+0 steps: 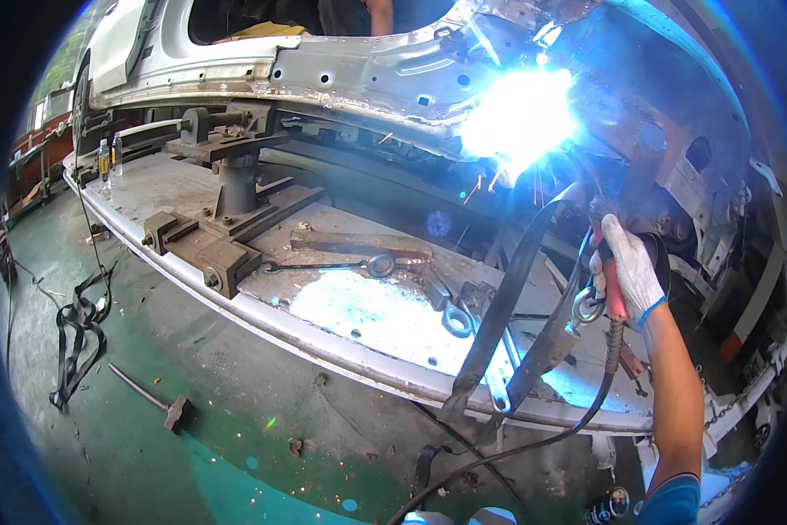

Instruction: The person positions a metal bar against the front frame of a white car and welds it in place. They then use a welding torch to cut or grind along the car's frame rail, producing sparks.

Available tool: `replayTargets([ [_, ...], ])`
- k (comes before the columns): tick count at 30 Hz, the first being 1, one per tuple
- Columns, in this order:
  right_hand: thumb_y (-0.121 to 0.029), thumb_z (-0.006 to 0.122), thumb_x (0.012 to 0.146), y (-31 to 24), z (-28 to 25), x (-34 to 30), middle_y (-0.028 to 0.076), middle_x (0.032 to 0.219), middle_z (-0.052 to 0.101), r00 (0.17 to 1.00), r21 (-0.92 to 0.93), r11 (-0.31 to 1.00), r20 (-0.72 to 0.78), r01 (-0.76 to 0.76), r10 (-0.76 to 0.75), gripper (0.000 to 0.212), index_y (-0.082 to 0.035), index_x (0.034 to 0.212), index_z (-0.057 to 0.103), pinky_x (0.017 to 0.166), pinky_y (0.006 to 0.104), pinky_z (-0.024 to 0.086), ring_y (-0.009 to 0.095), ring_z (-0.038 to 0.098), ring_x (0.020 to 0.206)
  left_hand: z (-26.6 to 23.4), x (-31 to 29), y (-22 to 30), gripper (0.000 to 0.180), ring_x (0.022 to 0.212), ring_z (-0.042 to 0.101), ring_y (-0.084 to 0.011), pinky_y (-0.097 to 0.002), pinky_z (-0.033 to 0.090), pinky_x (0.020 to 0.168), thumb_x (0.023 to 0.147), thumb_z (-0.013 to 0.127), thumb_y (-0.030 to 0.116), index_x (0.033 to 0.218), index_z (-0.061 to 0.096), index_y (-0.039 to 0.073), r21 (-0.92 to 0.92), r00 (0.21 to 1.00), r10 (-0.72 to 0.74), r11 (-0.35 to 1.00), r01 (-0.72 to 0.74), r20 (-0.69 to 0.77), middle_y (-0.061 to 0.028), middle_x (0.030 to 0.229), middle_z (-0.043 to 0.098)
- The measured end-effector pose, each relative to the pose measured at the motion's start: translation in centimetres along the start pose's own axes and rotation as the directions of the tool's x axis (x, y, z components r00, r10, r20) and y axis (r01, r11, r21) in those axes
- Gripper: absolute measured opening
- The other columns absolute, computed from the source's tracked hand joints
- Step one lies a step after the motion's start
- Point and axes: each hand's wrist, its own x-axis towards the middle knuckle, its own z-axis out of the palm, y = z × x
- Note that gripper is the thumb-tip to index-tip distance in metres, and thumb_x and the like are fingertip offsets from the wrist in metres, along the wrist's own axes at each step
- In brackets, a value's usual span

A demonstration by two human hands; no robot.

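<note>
My right hand [632,267], in a pale work glove with a blue cuff, is closed round the red handle of a welding torch [616,293]. A black cable with a coiled sleeve runs down from the handle. The torch's tip is lost in a bright blue-white arc [520,118] at the lower edge of the silver car body [367,74]. Sparks fall below the glare, which hides the spot being welded. Beside the torch hang a metal shackle [587,304] and dark straps [507,306]. My left hand does not show.
Wrenches [501,385] and a wooden-looking bar [358,243] lie on the grey platform [175,262]. A steel clamp stand [236,184] rises at its left. A hammer [176,413] and black straps [83,328] lie on the green floor. Bottles [105,160] stand at the far left. Someone's arm [379,16] shows through the car opening.
</note>
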Motion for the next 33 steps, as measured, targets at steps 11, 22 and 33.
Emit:
replayTargets([
  [11,-0.062,0.063,0.104,0.1,-0.3,0.2,0.008,0.072,0.064,0.999,0.013,0.999,0.010,-0.030,0.030,0.056,-0.006,0.107,0.062,0.043,0.0333,0.047,0.017,0.058,0.049,7.4,4.9,-4.3,0.017,0.082,0.078,-0.0267,-0.0456,0.062,0.070,0.090,0.072,0.026,0.089,0.086,0.016,0.130,0.987,0.137,0.983,-0.126,-0.083,-0.0088,0.089,0.081],
  [22,-0.055,0.057,0.110,0.5,0.1,-2.5,0.008,0.074,0.063,1.000,-0.030,0.999,0.019,0.016,-0.015,0.053,-0.002,0.118,0.060,0.047,0.0301,0.046,0.016,0.057,0.050,2.5,1.0,-0.4,0.030,0.098,0.079,-0.0357,-0.0494,0.063,0.081,0.091,0.068,0.037,0.101,0.086,0.016,0.103,0.996,-0.032,0.994,0.040,-0.079,-0.0146,0.106,0.081],
  [33,-0.046,0.058,0.111,2.6,-0.8,-3.6,0.007,0.079,0.065,0.988,-0.158,0.977,-0.031,0.146,-0.153,0.047,0.000,0.118,0.062,0.057,0.0303,0.050,0.015,0.061,0.061,2.3,0.5,-1.2,0.027,0.090,0.079,-0.0375,-0.0500,0.062,0.077,0.089,0.068,0.034,0.093,0.085,0.013,0.130,0.999,-0.006,0.991,0.012,-0.050,-0.0160,0.096,0.081],
])
